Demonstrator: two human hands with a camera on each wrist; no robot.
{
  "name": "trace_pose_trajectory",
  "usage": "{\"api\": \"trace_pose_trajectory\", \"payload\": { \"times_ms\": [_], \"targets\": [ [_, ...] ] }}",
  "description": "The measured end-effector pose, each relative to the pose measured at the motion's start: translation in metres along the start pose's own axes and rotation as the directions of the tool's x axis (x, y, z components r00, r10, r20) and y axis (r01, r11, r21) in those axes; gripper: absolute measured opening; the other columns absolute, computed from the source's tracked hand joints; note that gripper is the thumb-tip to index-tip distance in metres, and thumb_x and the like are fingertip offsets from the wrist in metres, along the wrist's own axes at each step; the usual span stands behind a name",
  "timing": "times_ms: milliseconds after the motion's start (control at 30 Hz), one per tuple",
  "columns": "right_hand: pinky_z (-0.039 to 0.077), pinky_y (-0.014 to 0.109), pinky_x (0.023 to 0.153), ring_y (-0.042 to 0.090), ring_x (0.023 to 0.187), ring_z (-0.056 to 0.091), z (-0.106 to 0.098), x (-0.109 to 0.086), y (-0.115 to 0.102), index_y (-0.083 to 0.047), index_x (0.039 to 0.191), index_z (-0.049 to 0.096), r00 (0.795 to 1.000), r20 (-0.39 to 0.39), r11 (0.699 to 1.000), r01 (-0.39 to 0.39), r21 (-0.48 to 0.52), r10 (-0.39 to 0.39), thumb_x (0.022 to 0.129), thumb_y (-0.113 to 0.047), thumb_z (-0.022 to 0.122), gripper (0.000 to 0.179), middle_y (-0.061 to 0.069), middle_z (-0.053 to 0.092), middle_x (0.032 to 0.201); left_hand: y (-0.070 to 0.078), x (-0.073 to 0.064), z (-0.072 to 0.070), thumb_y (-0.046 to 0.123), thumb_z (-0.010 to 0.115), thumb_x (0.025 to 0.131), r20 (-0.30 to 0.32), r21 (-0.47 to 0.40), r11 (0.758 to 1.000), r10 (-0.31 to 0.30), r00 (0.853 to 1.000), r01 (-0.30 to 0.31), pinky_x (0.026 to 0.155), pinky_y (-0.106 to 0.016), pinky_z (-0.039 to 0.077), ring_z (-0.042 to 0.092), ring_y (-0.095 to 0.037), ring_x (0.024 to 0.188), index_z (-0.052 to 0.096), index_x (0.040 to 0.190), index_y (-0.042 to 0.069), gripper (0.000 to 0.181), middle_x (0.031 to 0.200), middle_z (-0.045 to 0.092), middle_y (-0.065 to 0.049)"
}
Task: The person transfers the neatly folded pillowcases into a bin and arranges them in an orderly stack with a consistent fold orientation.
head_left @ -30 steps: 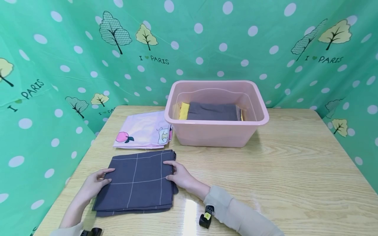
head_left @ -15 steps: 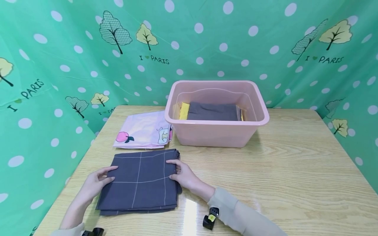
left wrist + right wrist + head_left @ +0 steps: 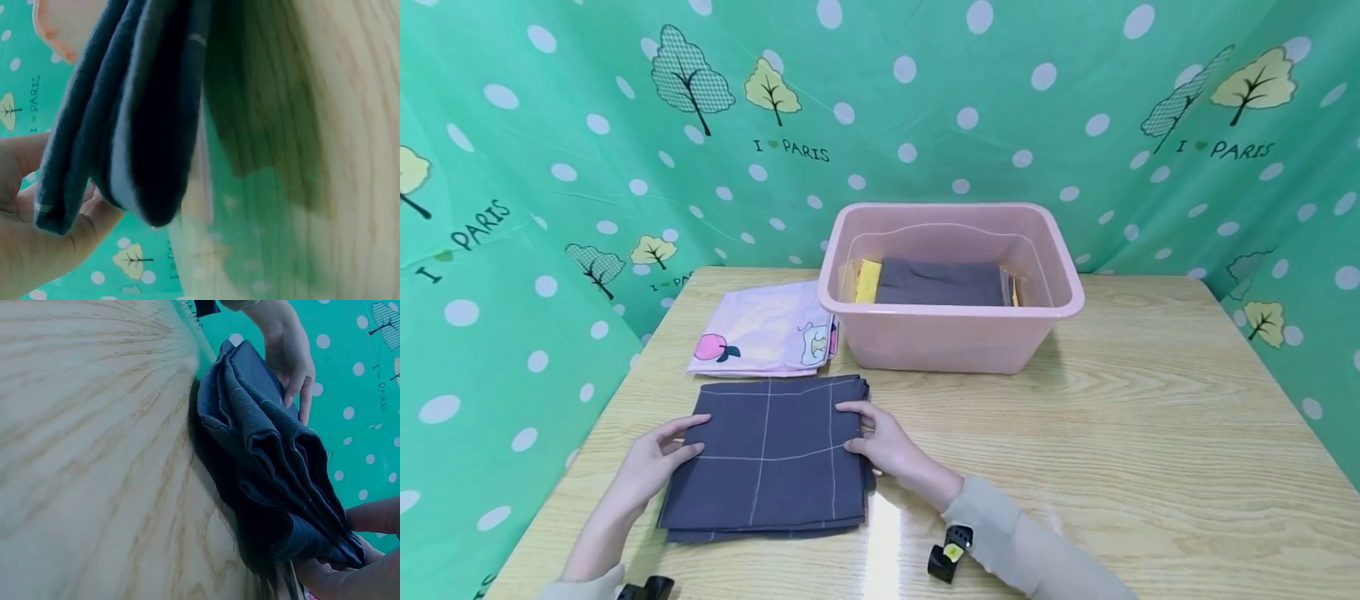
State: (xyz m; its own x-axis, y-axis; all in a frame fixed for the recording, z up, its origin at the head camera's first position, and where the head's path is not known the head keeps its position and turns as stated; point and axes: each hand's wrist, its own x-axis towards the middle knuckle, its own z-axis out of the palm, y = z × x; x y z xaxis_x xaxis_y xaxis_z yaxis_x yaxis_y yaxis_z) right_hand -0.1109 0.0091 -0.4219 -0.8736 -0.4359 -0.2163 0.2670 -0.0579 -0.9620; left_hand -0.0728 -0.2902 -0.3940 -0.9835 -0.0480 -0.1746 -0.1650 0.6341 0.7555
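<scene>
A folded dark grey cloth (image 3: 775,450) with thin white grid lines is held level between my two hands in the head view. My left hand (image 3: 655,458) grips its left side, and my right hand (image 3: 887,442) grips its right side. Thumb and index finger of each hand lie on the top layer. In the left wrist view the left hand (image 3: 56,244) has other fingers under the folds, with shadow on the table below. Stacked layers of the cloth (image 3: 269,437) show edge-on in the right wrist view, between the right hand (image 3: 369,562) and the left.
A pink plastic bin (image 3: 940,342) stands at the back of the wooden table (image 3: 1150,450), with a folded grey cloth (image 3: 940,283) and a yellow one (image 3: 868,282) inside. Left of the bin lies a folded pale pink cloth (image 3: 760,325). Green printed curtains (image 3: 925,108) enclose the table.
Both hands have moved right and slightly away from me, carrying the dark grid cloth with them. The pink bin and pale pink cloth stay put.
</scene>
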Motion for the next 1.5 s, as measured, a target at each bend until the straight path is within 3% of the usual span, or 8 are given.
{"api": "trace_pose_trajectory", "payload": {
  "times_ms": [300, 467, 700, 867, 1233, 1500],
  "targets": [
    [0.050, 0.037, 0.076, 0.032, 0.100, 0.055, -0.009, -0.003, -0.004, -0.001, 0.125, 0.044, 1.000, -0.010, 1.000, 0.022, -0.019, -0.022, 0.076, 0.014, 0.050, 0.052, 0.026, 0.050, 0.117, 0.002, 0.005, 0.008, 0.018, 0.059, 0.084, -0.046, -0.055, 0.998, 0.020, 0.999, -0.022, 0.071, -0.022, 0.043, 0.049, -0.020, 0.097, 0.050, 0.124, 0.004, 0.044, 0.128, 0.041, -0.019],
    [0.050, 0.037, 0.076, 0.033, 0.100, 0.055, -0.014, -0.007, -0.008, -0.001, 0.125, 0.044, 1.000, -0.024, 0.999, 0.016, -0.037, -0.017, 0.075, 0.014, 0.051, 0.052, 0.027, 0.049, 0.116, 0.011, 0.003, 0.011, 0.019, 0.060, 0.084, -0.035, -0.041, 0.999, 0.022, 0.999, -0.023, 0.071, -0.019, 0.042, 0.048, -0.016, 0.097, 0.048, 0.126, 0.003, 0.046, 0.129, 0.040, -0.019],
    [0.050, 0.037, 0.075, 0.030, 0.098, 0.056, -0.020, -0.011, -0.014, -0.004, 0.125, 0.046, 0.998, -0.058, 0.999, -0.024, -0.032, 0.023, 0.076, 0.013, 0.052, 0.052, 0.025, 0.050, 0.116, 0.020, 0.003, 0.017, 0.013, 0.060, 0.084, -0.031, -0.102, 0.994, 0.030, 0.999, -0.033, 0.067, -0.021, 0.044, 0.051, 0.000, 0.080, 0.048, 0.125, 0.001, 0.045, 0.127, 0.042, -0.018],
    [0.050, 0.036, 0.076, 0.030, 0.099, 0.055, -0.025, -0.016, -0.017, -0.003, 0.126, 0.045, 0.999, -0.047, 0.999, -0.007, -0.053, 0.005, 0.077, 0.011, 0.053, 0.051, 0.025, 0.050, 0.117, 0.026, 0.002, 0.022, 0.010, 0.059, 0.084, -0.024, -0.179, 0.983, 0.039, 0.999, -0.043, 0.065, -0.023, 0.046, 0.055, -0.005, 0.074, 0.048, 0.125, 0.000, 0.044, 0.121, 0.046, -0.018],
    [0.048, 0.034, 0.079, 0.026, 0.101, 0.053, -0.041, -0.026, -0.021, -0.008, 0.123, 0.050, 0.997, -0.076, 0.986, 0.005, -0.169, -0.018, 0.078, 0.003, 0.058, 0.047, 0.021, 0.050, 0.119, 0.039, -0.002, 0.030, 0.014, 0.061, 0.083, -0.002, -0.187, 0.982, 0.034, 0.999, -0.034, 0.070, -0.020, 0.044, 0.054, -0.003, 0.084, 0.050, 0.124, 0.003, 0.044, 0.126, 0.040, -0.018],
    [0.046, 0.040, 0.082, 0.033, 0.109, 0.048, -0.051, -0.035, -0.025, -0.010, 0.121, 0.053, 0.993, -0.120, 0.978, -0.012, -0.210, -0.014, 0.078, 0.000, 0.059, 0.045, 0.025, 0.045, 0.124, 0.049, -0.001, 0.042, 0.008, 0.062, 0.081, 0.007, -0.215, 0.975, 0.053, 0.999, -0.051, 0.065, -0.024, 0.046, 0.053, -0.008, 0.077, 0.053, 0.121, 0.004, 0.041, 0.121, 0.047, -0.016]
  ]
}}
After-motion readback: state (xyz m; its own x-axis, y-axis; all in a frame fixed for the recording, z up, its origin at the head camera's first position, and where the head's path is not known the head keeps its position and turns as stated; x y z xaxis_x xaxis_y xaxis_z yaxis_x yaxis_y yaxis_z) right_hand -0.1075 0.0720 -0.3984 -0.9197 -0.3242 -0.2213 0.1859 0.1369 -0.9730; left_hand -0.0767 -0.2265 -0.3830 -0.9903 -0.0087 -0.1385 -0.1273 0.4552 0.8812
